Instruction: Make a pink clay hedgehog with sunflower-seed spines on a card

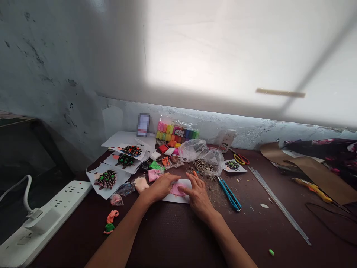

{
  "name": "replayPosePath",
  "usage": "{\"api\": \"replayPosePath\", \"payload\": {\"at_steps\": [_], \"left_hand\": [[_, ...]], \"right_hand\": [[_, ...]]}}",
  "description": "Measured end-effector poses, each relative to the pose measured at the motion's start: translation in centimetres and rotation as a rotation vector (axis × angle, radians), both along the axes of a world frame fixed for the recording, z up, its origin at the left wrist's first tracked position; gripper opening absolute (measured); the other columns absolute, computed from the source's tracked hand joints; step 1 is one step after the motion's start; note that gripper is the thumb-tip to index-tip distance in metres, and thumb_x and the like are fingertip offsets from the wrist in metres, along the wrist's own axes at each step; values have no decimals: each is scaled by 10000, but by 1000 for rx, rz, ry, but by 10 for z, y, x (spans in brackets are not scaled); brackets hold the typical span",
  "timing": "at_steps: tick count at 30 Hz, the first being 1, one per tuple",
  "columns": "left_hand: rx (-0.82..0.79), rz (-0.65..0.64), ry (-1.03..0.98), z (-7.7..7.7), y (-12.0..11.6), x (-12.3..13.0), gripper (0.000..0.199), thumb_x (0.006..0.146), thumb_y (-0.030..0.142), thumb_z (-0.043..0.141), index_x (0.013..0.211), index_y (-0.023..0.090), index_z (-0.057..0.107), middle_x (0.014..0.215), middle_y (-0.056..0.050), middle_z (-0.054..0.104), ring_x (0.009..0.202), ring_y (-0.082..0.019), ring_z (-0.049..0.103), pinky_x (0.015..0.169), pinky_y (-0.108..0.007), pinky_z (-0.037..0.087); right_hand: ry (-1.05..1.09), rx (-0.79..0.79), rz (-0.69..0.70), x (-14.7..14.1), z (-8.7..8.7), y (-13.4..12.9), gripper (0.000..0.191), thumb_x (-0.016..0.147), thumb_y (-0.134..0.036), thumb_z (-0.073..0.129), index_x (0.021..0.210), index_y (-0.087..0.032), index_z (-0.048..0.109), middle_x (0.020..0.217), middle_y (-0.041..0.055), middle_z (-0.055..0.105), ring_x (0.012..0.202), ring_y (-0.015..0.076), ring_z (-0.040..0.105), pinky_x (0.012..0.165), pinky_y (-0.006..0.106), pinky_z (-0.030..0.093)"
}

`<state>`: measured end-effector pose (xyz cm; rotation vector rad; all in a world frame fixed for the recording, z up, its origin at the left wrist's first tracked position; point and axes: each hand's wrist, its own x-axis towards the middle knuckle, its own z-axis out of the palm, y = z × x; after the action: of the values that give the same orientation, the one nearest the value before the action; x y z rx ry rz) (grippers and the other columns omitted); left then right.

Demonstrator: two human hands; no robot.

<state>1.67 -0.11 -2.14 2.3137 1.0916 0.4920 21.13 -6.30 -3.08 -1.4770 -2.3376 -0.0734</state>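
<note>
The dark tabletop (164,238) carries a white power strip (55,212) along its left edge and a pack of coloured clay (178,132) at its back edge. Around the middle, the left hand (164,187) is open with fingers stretched, the right hand (199,193) open with fingers spread, both over a white paper sheet (170,198) bearing flat pink clay (177,189).
</note>
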Motion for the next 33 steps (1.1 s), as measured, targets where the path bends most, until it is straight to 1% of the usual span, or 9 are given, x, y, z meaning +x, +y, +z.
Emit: {"api": "replayPosePath", "payload": {"at_steps": [3, 5, 9, 13, 17, 21, 24, 28, 33], "left_hand": [[-14, 33, -1, 3, -2, -1, 465, 806, 80, 407, 1222, 163, 597, 1213, -94, 636, 1135, -191, 557, 1000, -321, 420], [1, 42, -9, 3, -1, -1, 458, 802, 90, 417, 1212, 173, 604, 1195, -90, 645, 1113, -186, 569, 984, -312, 431], [48, 55, 5, -3, 2, -1, 458, 787, 94, 431, 1186, 201, 627, 1147, -66, 672, 1057, -184, 593, 961, -313, 447], [62, 50, 16, -9, 6, -2, 480, 783, 77, 411, 1196, 200, 621, 1165, -54, 671, 1069, -182, 591, 967, -315, 439], [44, 41, 16, -8, 7, -4, 469, 775, 84, 430, 1192, 183, 623, 1181, -62, 665, 1064, -191, 595, 970, -323, 432], [32, 38, 28, -4, 6, -4, 472, 767, 93, 456, 1202, 185, 615, 1184, -67, 661, 1079, -195, 587, 978, -325, 423], [18, 44, 41, -1, 5, -4, 482, 770, 77, 439, 1209, 183, 609, 1192, -74, 654, 1098, -193, 578, 991, -324, 413], [-4, 42, 52, 3, 3, -3, 502, 765, 56, 422, 1214, 187, 607, 1183, -68, 659, 1106, -196, 574, 998, -324, 407], [-9, 56, 40, 2, 3, -3, 485, 779, 64, 432, 1222, 171, 601, 1200, -83, 646, 1119, -206, 565, 1003, -333, 400]], "right_hand": [[-4, 11, 8, -1, 1, 0, 451, 810, -60, 541, 1114, -367, 671, 1468, 52, 369, 1335, 283, 315, 1026, 492, 318], [0, 27, 21, -3, 1, -1, 425, 829, -78, 537, 1108, -368, 671, 1467, 42, 373, 1332, 266, 325, 1040, 492, 305], [-13, 32, 56, -6, 1, -2, 385, 839, -102, 552, 1095, -361, 677, 1467, 38, 383, 1324, 251, 343, 1064, 489, 279], [-23, 26, 56, -8, 0, -1, 342, 841, -112, 562, 1052, -345, 698, 1458, 50, 396, 1318, 261, 351, 1051, 487, 296], [-8, 47, 10, -10, 0, 0, 384, 862, -103, 522, 1109, -358, 670, 1455, 54, 395, 1316, 246, 353, 1047, 485, 305], [-35, 8, -34, -13, 0, 3, 393, 872, -134, 526, 1152, -382, 643, 1453, 39, 398, 1315, 254, 349, 1035, 485, 320], [-57, -20, -42, -16, 2, 6, 369, 875, -159, 537, 1144, -385, 649, 1458, 33, 397, 1326, 263, 336, 1038, 487, 315], [-56, -58, -52, -19, 5, 8, 327, 873, -161, 541, 1090, -356, 688, 1454, 59, 403, 1331, 282, 336, 1055, 495, 296], [-14, -67, -104, -19, 5, 6, 467, 863, -86, 499, 1208, -379, 611, 1440, 66, 421, 1311, 258, 372, 1046, 467, 320]]}}
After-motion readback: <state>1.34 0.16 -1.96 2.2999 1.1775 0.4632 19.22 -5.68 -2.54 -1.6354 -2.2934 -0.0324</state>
